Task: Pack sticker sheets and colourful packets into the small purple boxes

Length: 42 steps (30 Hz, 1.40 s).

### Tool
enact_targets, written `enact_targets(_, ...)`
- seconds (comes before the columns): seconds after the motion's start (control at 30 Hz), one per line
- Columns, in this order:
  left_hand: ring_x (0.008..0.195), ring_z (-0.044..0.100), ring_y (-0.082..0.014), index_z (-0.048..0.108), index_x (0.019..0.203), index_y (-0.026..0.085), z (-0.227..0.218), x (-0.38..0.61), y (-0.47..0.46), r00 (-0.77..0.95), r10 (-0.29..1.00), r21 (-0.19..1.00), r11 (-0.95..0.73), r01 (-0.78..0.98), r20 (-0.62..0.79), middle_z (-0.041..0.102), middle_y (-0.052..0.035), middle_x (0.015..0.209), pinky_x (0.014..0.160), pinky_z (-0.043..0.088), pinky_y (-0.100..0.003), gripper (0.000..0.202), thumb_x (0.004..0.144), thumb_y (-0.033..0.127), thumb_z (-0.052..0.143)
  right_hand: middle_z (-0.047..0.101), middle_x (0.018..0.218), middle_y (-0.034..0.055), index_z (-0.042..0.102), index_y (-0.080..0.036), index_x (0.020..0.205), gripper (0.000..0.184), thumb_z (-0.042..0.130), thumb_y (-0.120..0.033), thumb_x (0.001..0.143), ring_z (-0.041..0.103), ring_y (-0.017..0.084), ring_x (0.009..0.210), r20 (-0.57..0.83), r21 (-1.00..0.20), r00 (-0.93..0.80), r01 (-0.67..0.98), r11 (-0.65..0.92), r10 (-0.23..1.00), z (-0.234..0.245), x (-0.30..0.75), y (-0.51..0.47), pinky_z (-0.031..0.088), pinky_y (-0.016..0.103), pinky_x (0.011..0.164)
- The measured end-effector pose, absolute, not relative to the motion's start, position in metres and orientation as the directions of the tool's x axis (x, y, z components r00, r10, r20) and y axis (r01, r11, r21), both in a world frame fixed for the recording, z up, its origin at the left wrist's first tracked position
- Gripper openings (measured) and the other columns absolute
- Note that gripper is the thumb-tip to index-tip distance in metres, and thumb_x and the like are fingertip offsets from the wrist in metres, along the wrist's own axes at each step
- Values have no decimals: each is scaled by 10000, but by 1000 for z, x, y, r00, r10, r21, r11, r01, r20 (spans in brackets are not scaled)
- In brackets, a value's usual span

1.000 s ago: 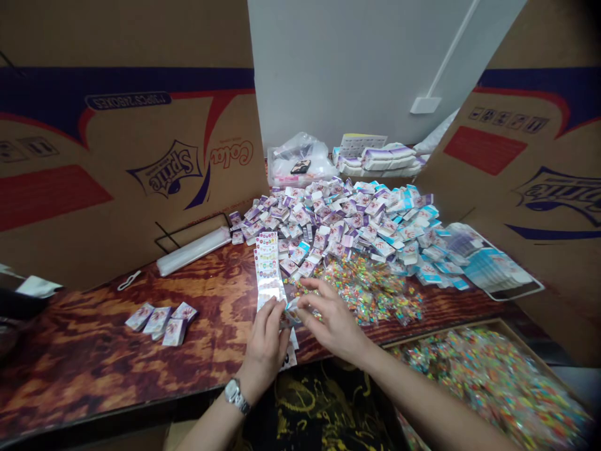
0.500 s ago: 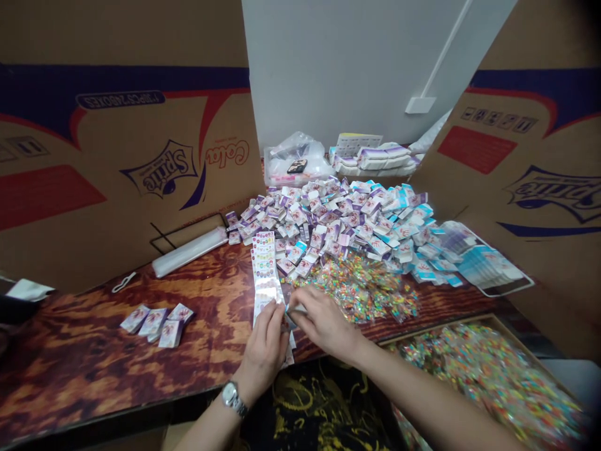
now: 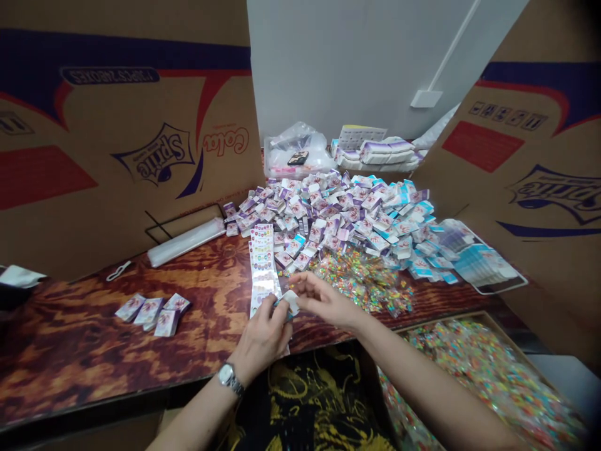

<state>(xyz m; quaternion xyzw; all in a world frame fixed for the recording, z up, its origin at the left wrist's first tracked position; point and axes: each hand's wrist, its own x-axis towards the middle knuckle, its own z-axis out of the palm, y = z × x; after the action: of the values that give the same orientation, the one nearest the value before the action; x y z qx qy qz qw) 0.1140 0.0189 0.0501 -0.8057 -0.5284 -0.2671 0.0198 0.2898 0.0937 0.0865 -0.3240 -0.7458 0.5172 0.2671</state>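
Note:
A small white and blue card box (image 3: 292, 304) is between my two hands near the table's front edge. My left hand (image 3: 265, 333) has its fingers closed on the box's left side, over the lower end of a sticker strip. At the box's right side is my right hand (image 3: 326, 302), its fingers curled and its thumb tip against the box. Flat under and beyond my left hand lie the shiny sticker strips (image 3: 263, 260). My fingers partly hide the box.
A heap of small boxes (image 3: 328, 213) lies beyond my hands, with candy packets (image 3: 366, 282) before it. Several boxes (image 3: 154, 313) sit at left. A carton of candy packets (image 3: 488, 369) stands at right. Large cartons (image 3: 188, 100) flank the table. Plastic sleeves (image 3: 185, 243) lie at left.
The small box has come into clearer view between my hands, its white part showing. My right hand's fingers have lifted and spread a little. The camera view has shifted slightly.

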Motion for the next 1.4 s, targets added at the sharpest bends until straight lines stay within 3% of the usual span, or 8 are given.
enact_targets(0.07,809,601,-194,425,1145,163,52,113,19,284,857,254,-417,872,430,501,-122,1048,640,557,-295,322,827,178,471,611,1012,53,432,-207,1173,249,401,-203,925,593,134,882,57,-865,-614,364,346,787,78,302,102,475,261,727)
enact_targets(0.23,796,608,-192,428,1140,162,54,110,17,247,869,278,-387,879,429,502,-117,1049,593,544,-269,310,835,194,477,626,876,60,636,-185,897,107,562,-167,823,602,191,845,-126,-381,-595,768,515,794,42,319,103,449,295,737)
enact_targets(0.37,813,603,-189,421,1145,164,55,111,16,247,860,304,-406,862,447,498,-116,1051,618,542,-270,320,831,183,479,609,938,127,633,-162,907,116,564,-211,828,590,252,891,-127,-311,-512,834,456,850,15,311,91,449,339,712)
enact_targets(0.6,831,588,-183,409,1152,183,54,107,14,199,893,388,-363,847,403,504,-105,1048,690,532,-295,321,836,182,465,633,873,49,588,-180,925,111,487,-213,893,598,166,823,-36,-427,-544,767,480,838,34,312,89,450,265,719)
enact_targets(0.77,841,573,-185,415,1146,176,56,109,13,204,905,428,-363,828,373,516,-97,1021,721,525,-307,320,830,168,465,632,937,26,579,-215,996,153,446,-243,925,582,146,876,219,-701,-576,468,538,787,103,308,83,451,272,774)
enact_targets(0.97,869,572,-187,420,1143,169,62,115,11,221,900,448,-385,807,376,529,-87,996,752,525,-306,332,816,125,457,614,826,29,629,-205,951,161,485,-174,884,567,141,771,238,-570,-704,456,683,669,123,289,78,439,256,695)
enact_targets(1.17,910,569,-199,412,1158,161,63,113,9,225,896,445,-393,805,384,531,-102,1016,768,526,-318,362,803,103,455,639,816,16,627,-198,904,141,515,-137,844,580,128,747,143,-584,-776,434,685,614,126,285,86,425,240,678)
enact_targets(1.4,962,567,-212,397,1185,157,58,115,12,223,874,436,-419,797,432,537,-119,1042,800,525,-334,380,813,116,461,647,771,12,554,-204,954,117,530,-192,840,596,152,708,156,-556,-720,502,662,677,120,281,85,422,248,617)
